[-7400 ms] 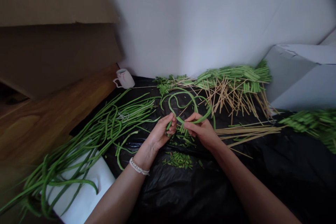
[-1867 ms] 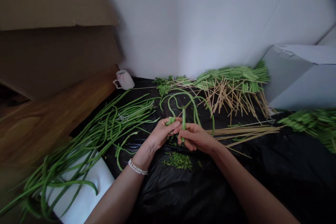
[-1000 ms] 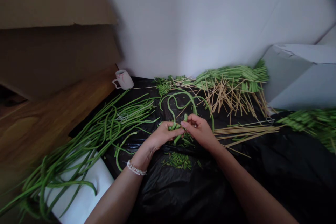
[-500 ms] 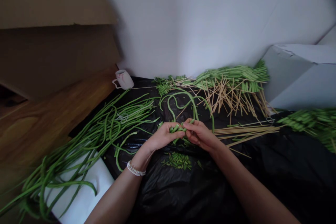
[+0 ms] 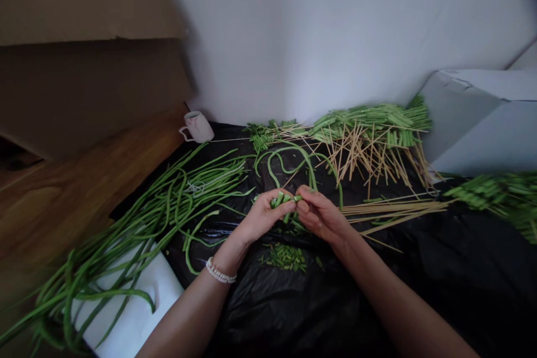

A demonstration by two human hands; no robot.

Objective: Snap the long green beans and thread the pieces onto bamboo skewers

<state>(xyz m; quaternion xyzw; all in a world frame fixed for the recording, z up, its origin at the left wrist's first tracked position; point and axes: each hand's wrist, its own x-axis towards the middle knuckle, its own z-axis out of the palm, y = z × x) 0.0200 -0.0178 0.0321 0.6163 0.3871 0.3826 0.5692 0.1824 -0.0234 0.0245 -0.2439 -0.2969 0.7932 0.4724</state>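
Note:
My left hand [image 5: 268, 213] is closed round several short cut pieces of garlic scape [image 5: 279, 199], their ends showing between thumb and fingers. My right hand [image 5: 321, 211] meets it at the fingertips and pinches the end of one green piece [image 5: 297, 198]; whether a stick runs through the pieces is hidden. Under and behind the hands lie more cut pieces, partly covered. Close below them is a small heap of short green bits [image 5: 285, 257] on black plastic sheeting [image 5: 302, 313]. Curled whole scapes [image 5: 310, 165] lie just beyond the hands.
Long scapes [image 5: 180, 196] spread across the left, partly over a white surface [image 5: 142, 302]. Bare bamboo sticks [image 5: 394, 210] lie right of my hands. Skewered scapes [image 5: 377, 120] are piled along the wall, others [image 5: 499, 196] far right. A mug [image 5: 197, 127] and cardboard box [image 5: 92, 84] stand left.
My right fingers have shifted slightly and now pinch a piece nearer the left thumb. The pieces in my left hand sit at a slightly different angle. The surroundings are unchanged.

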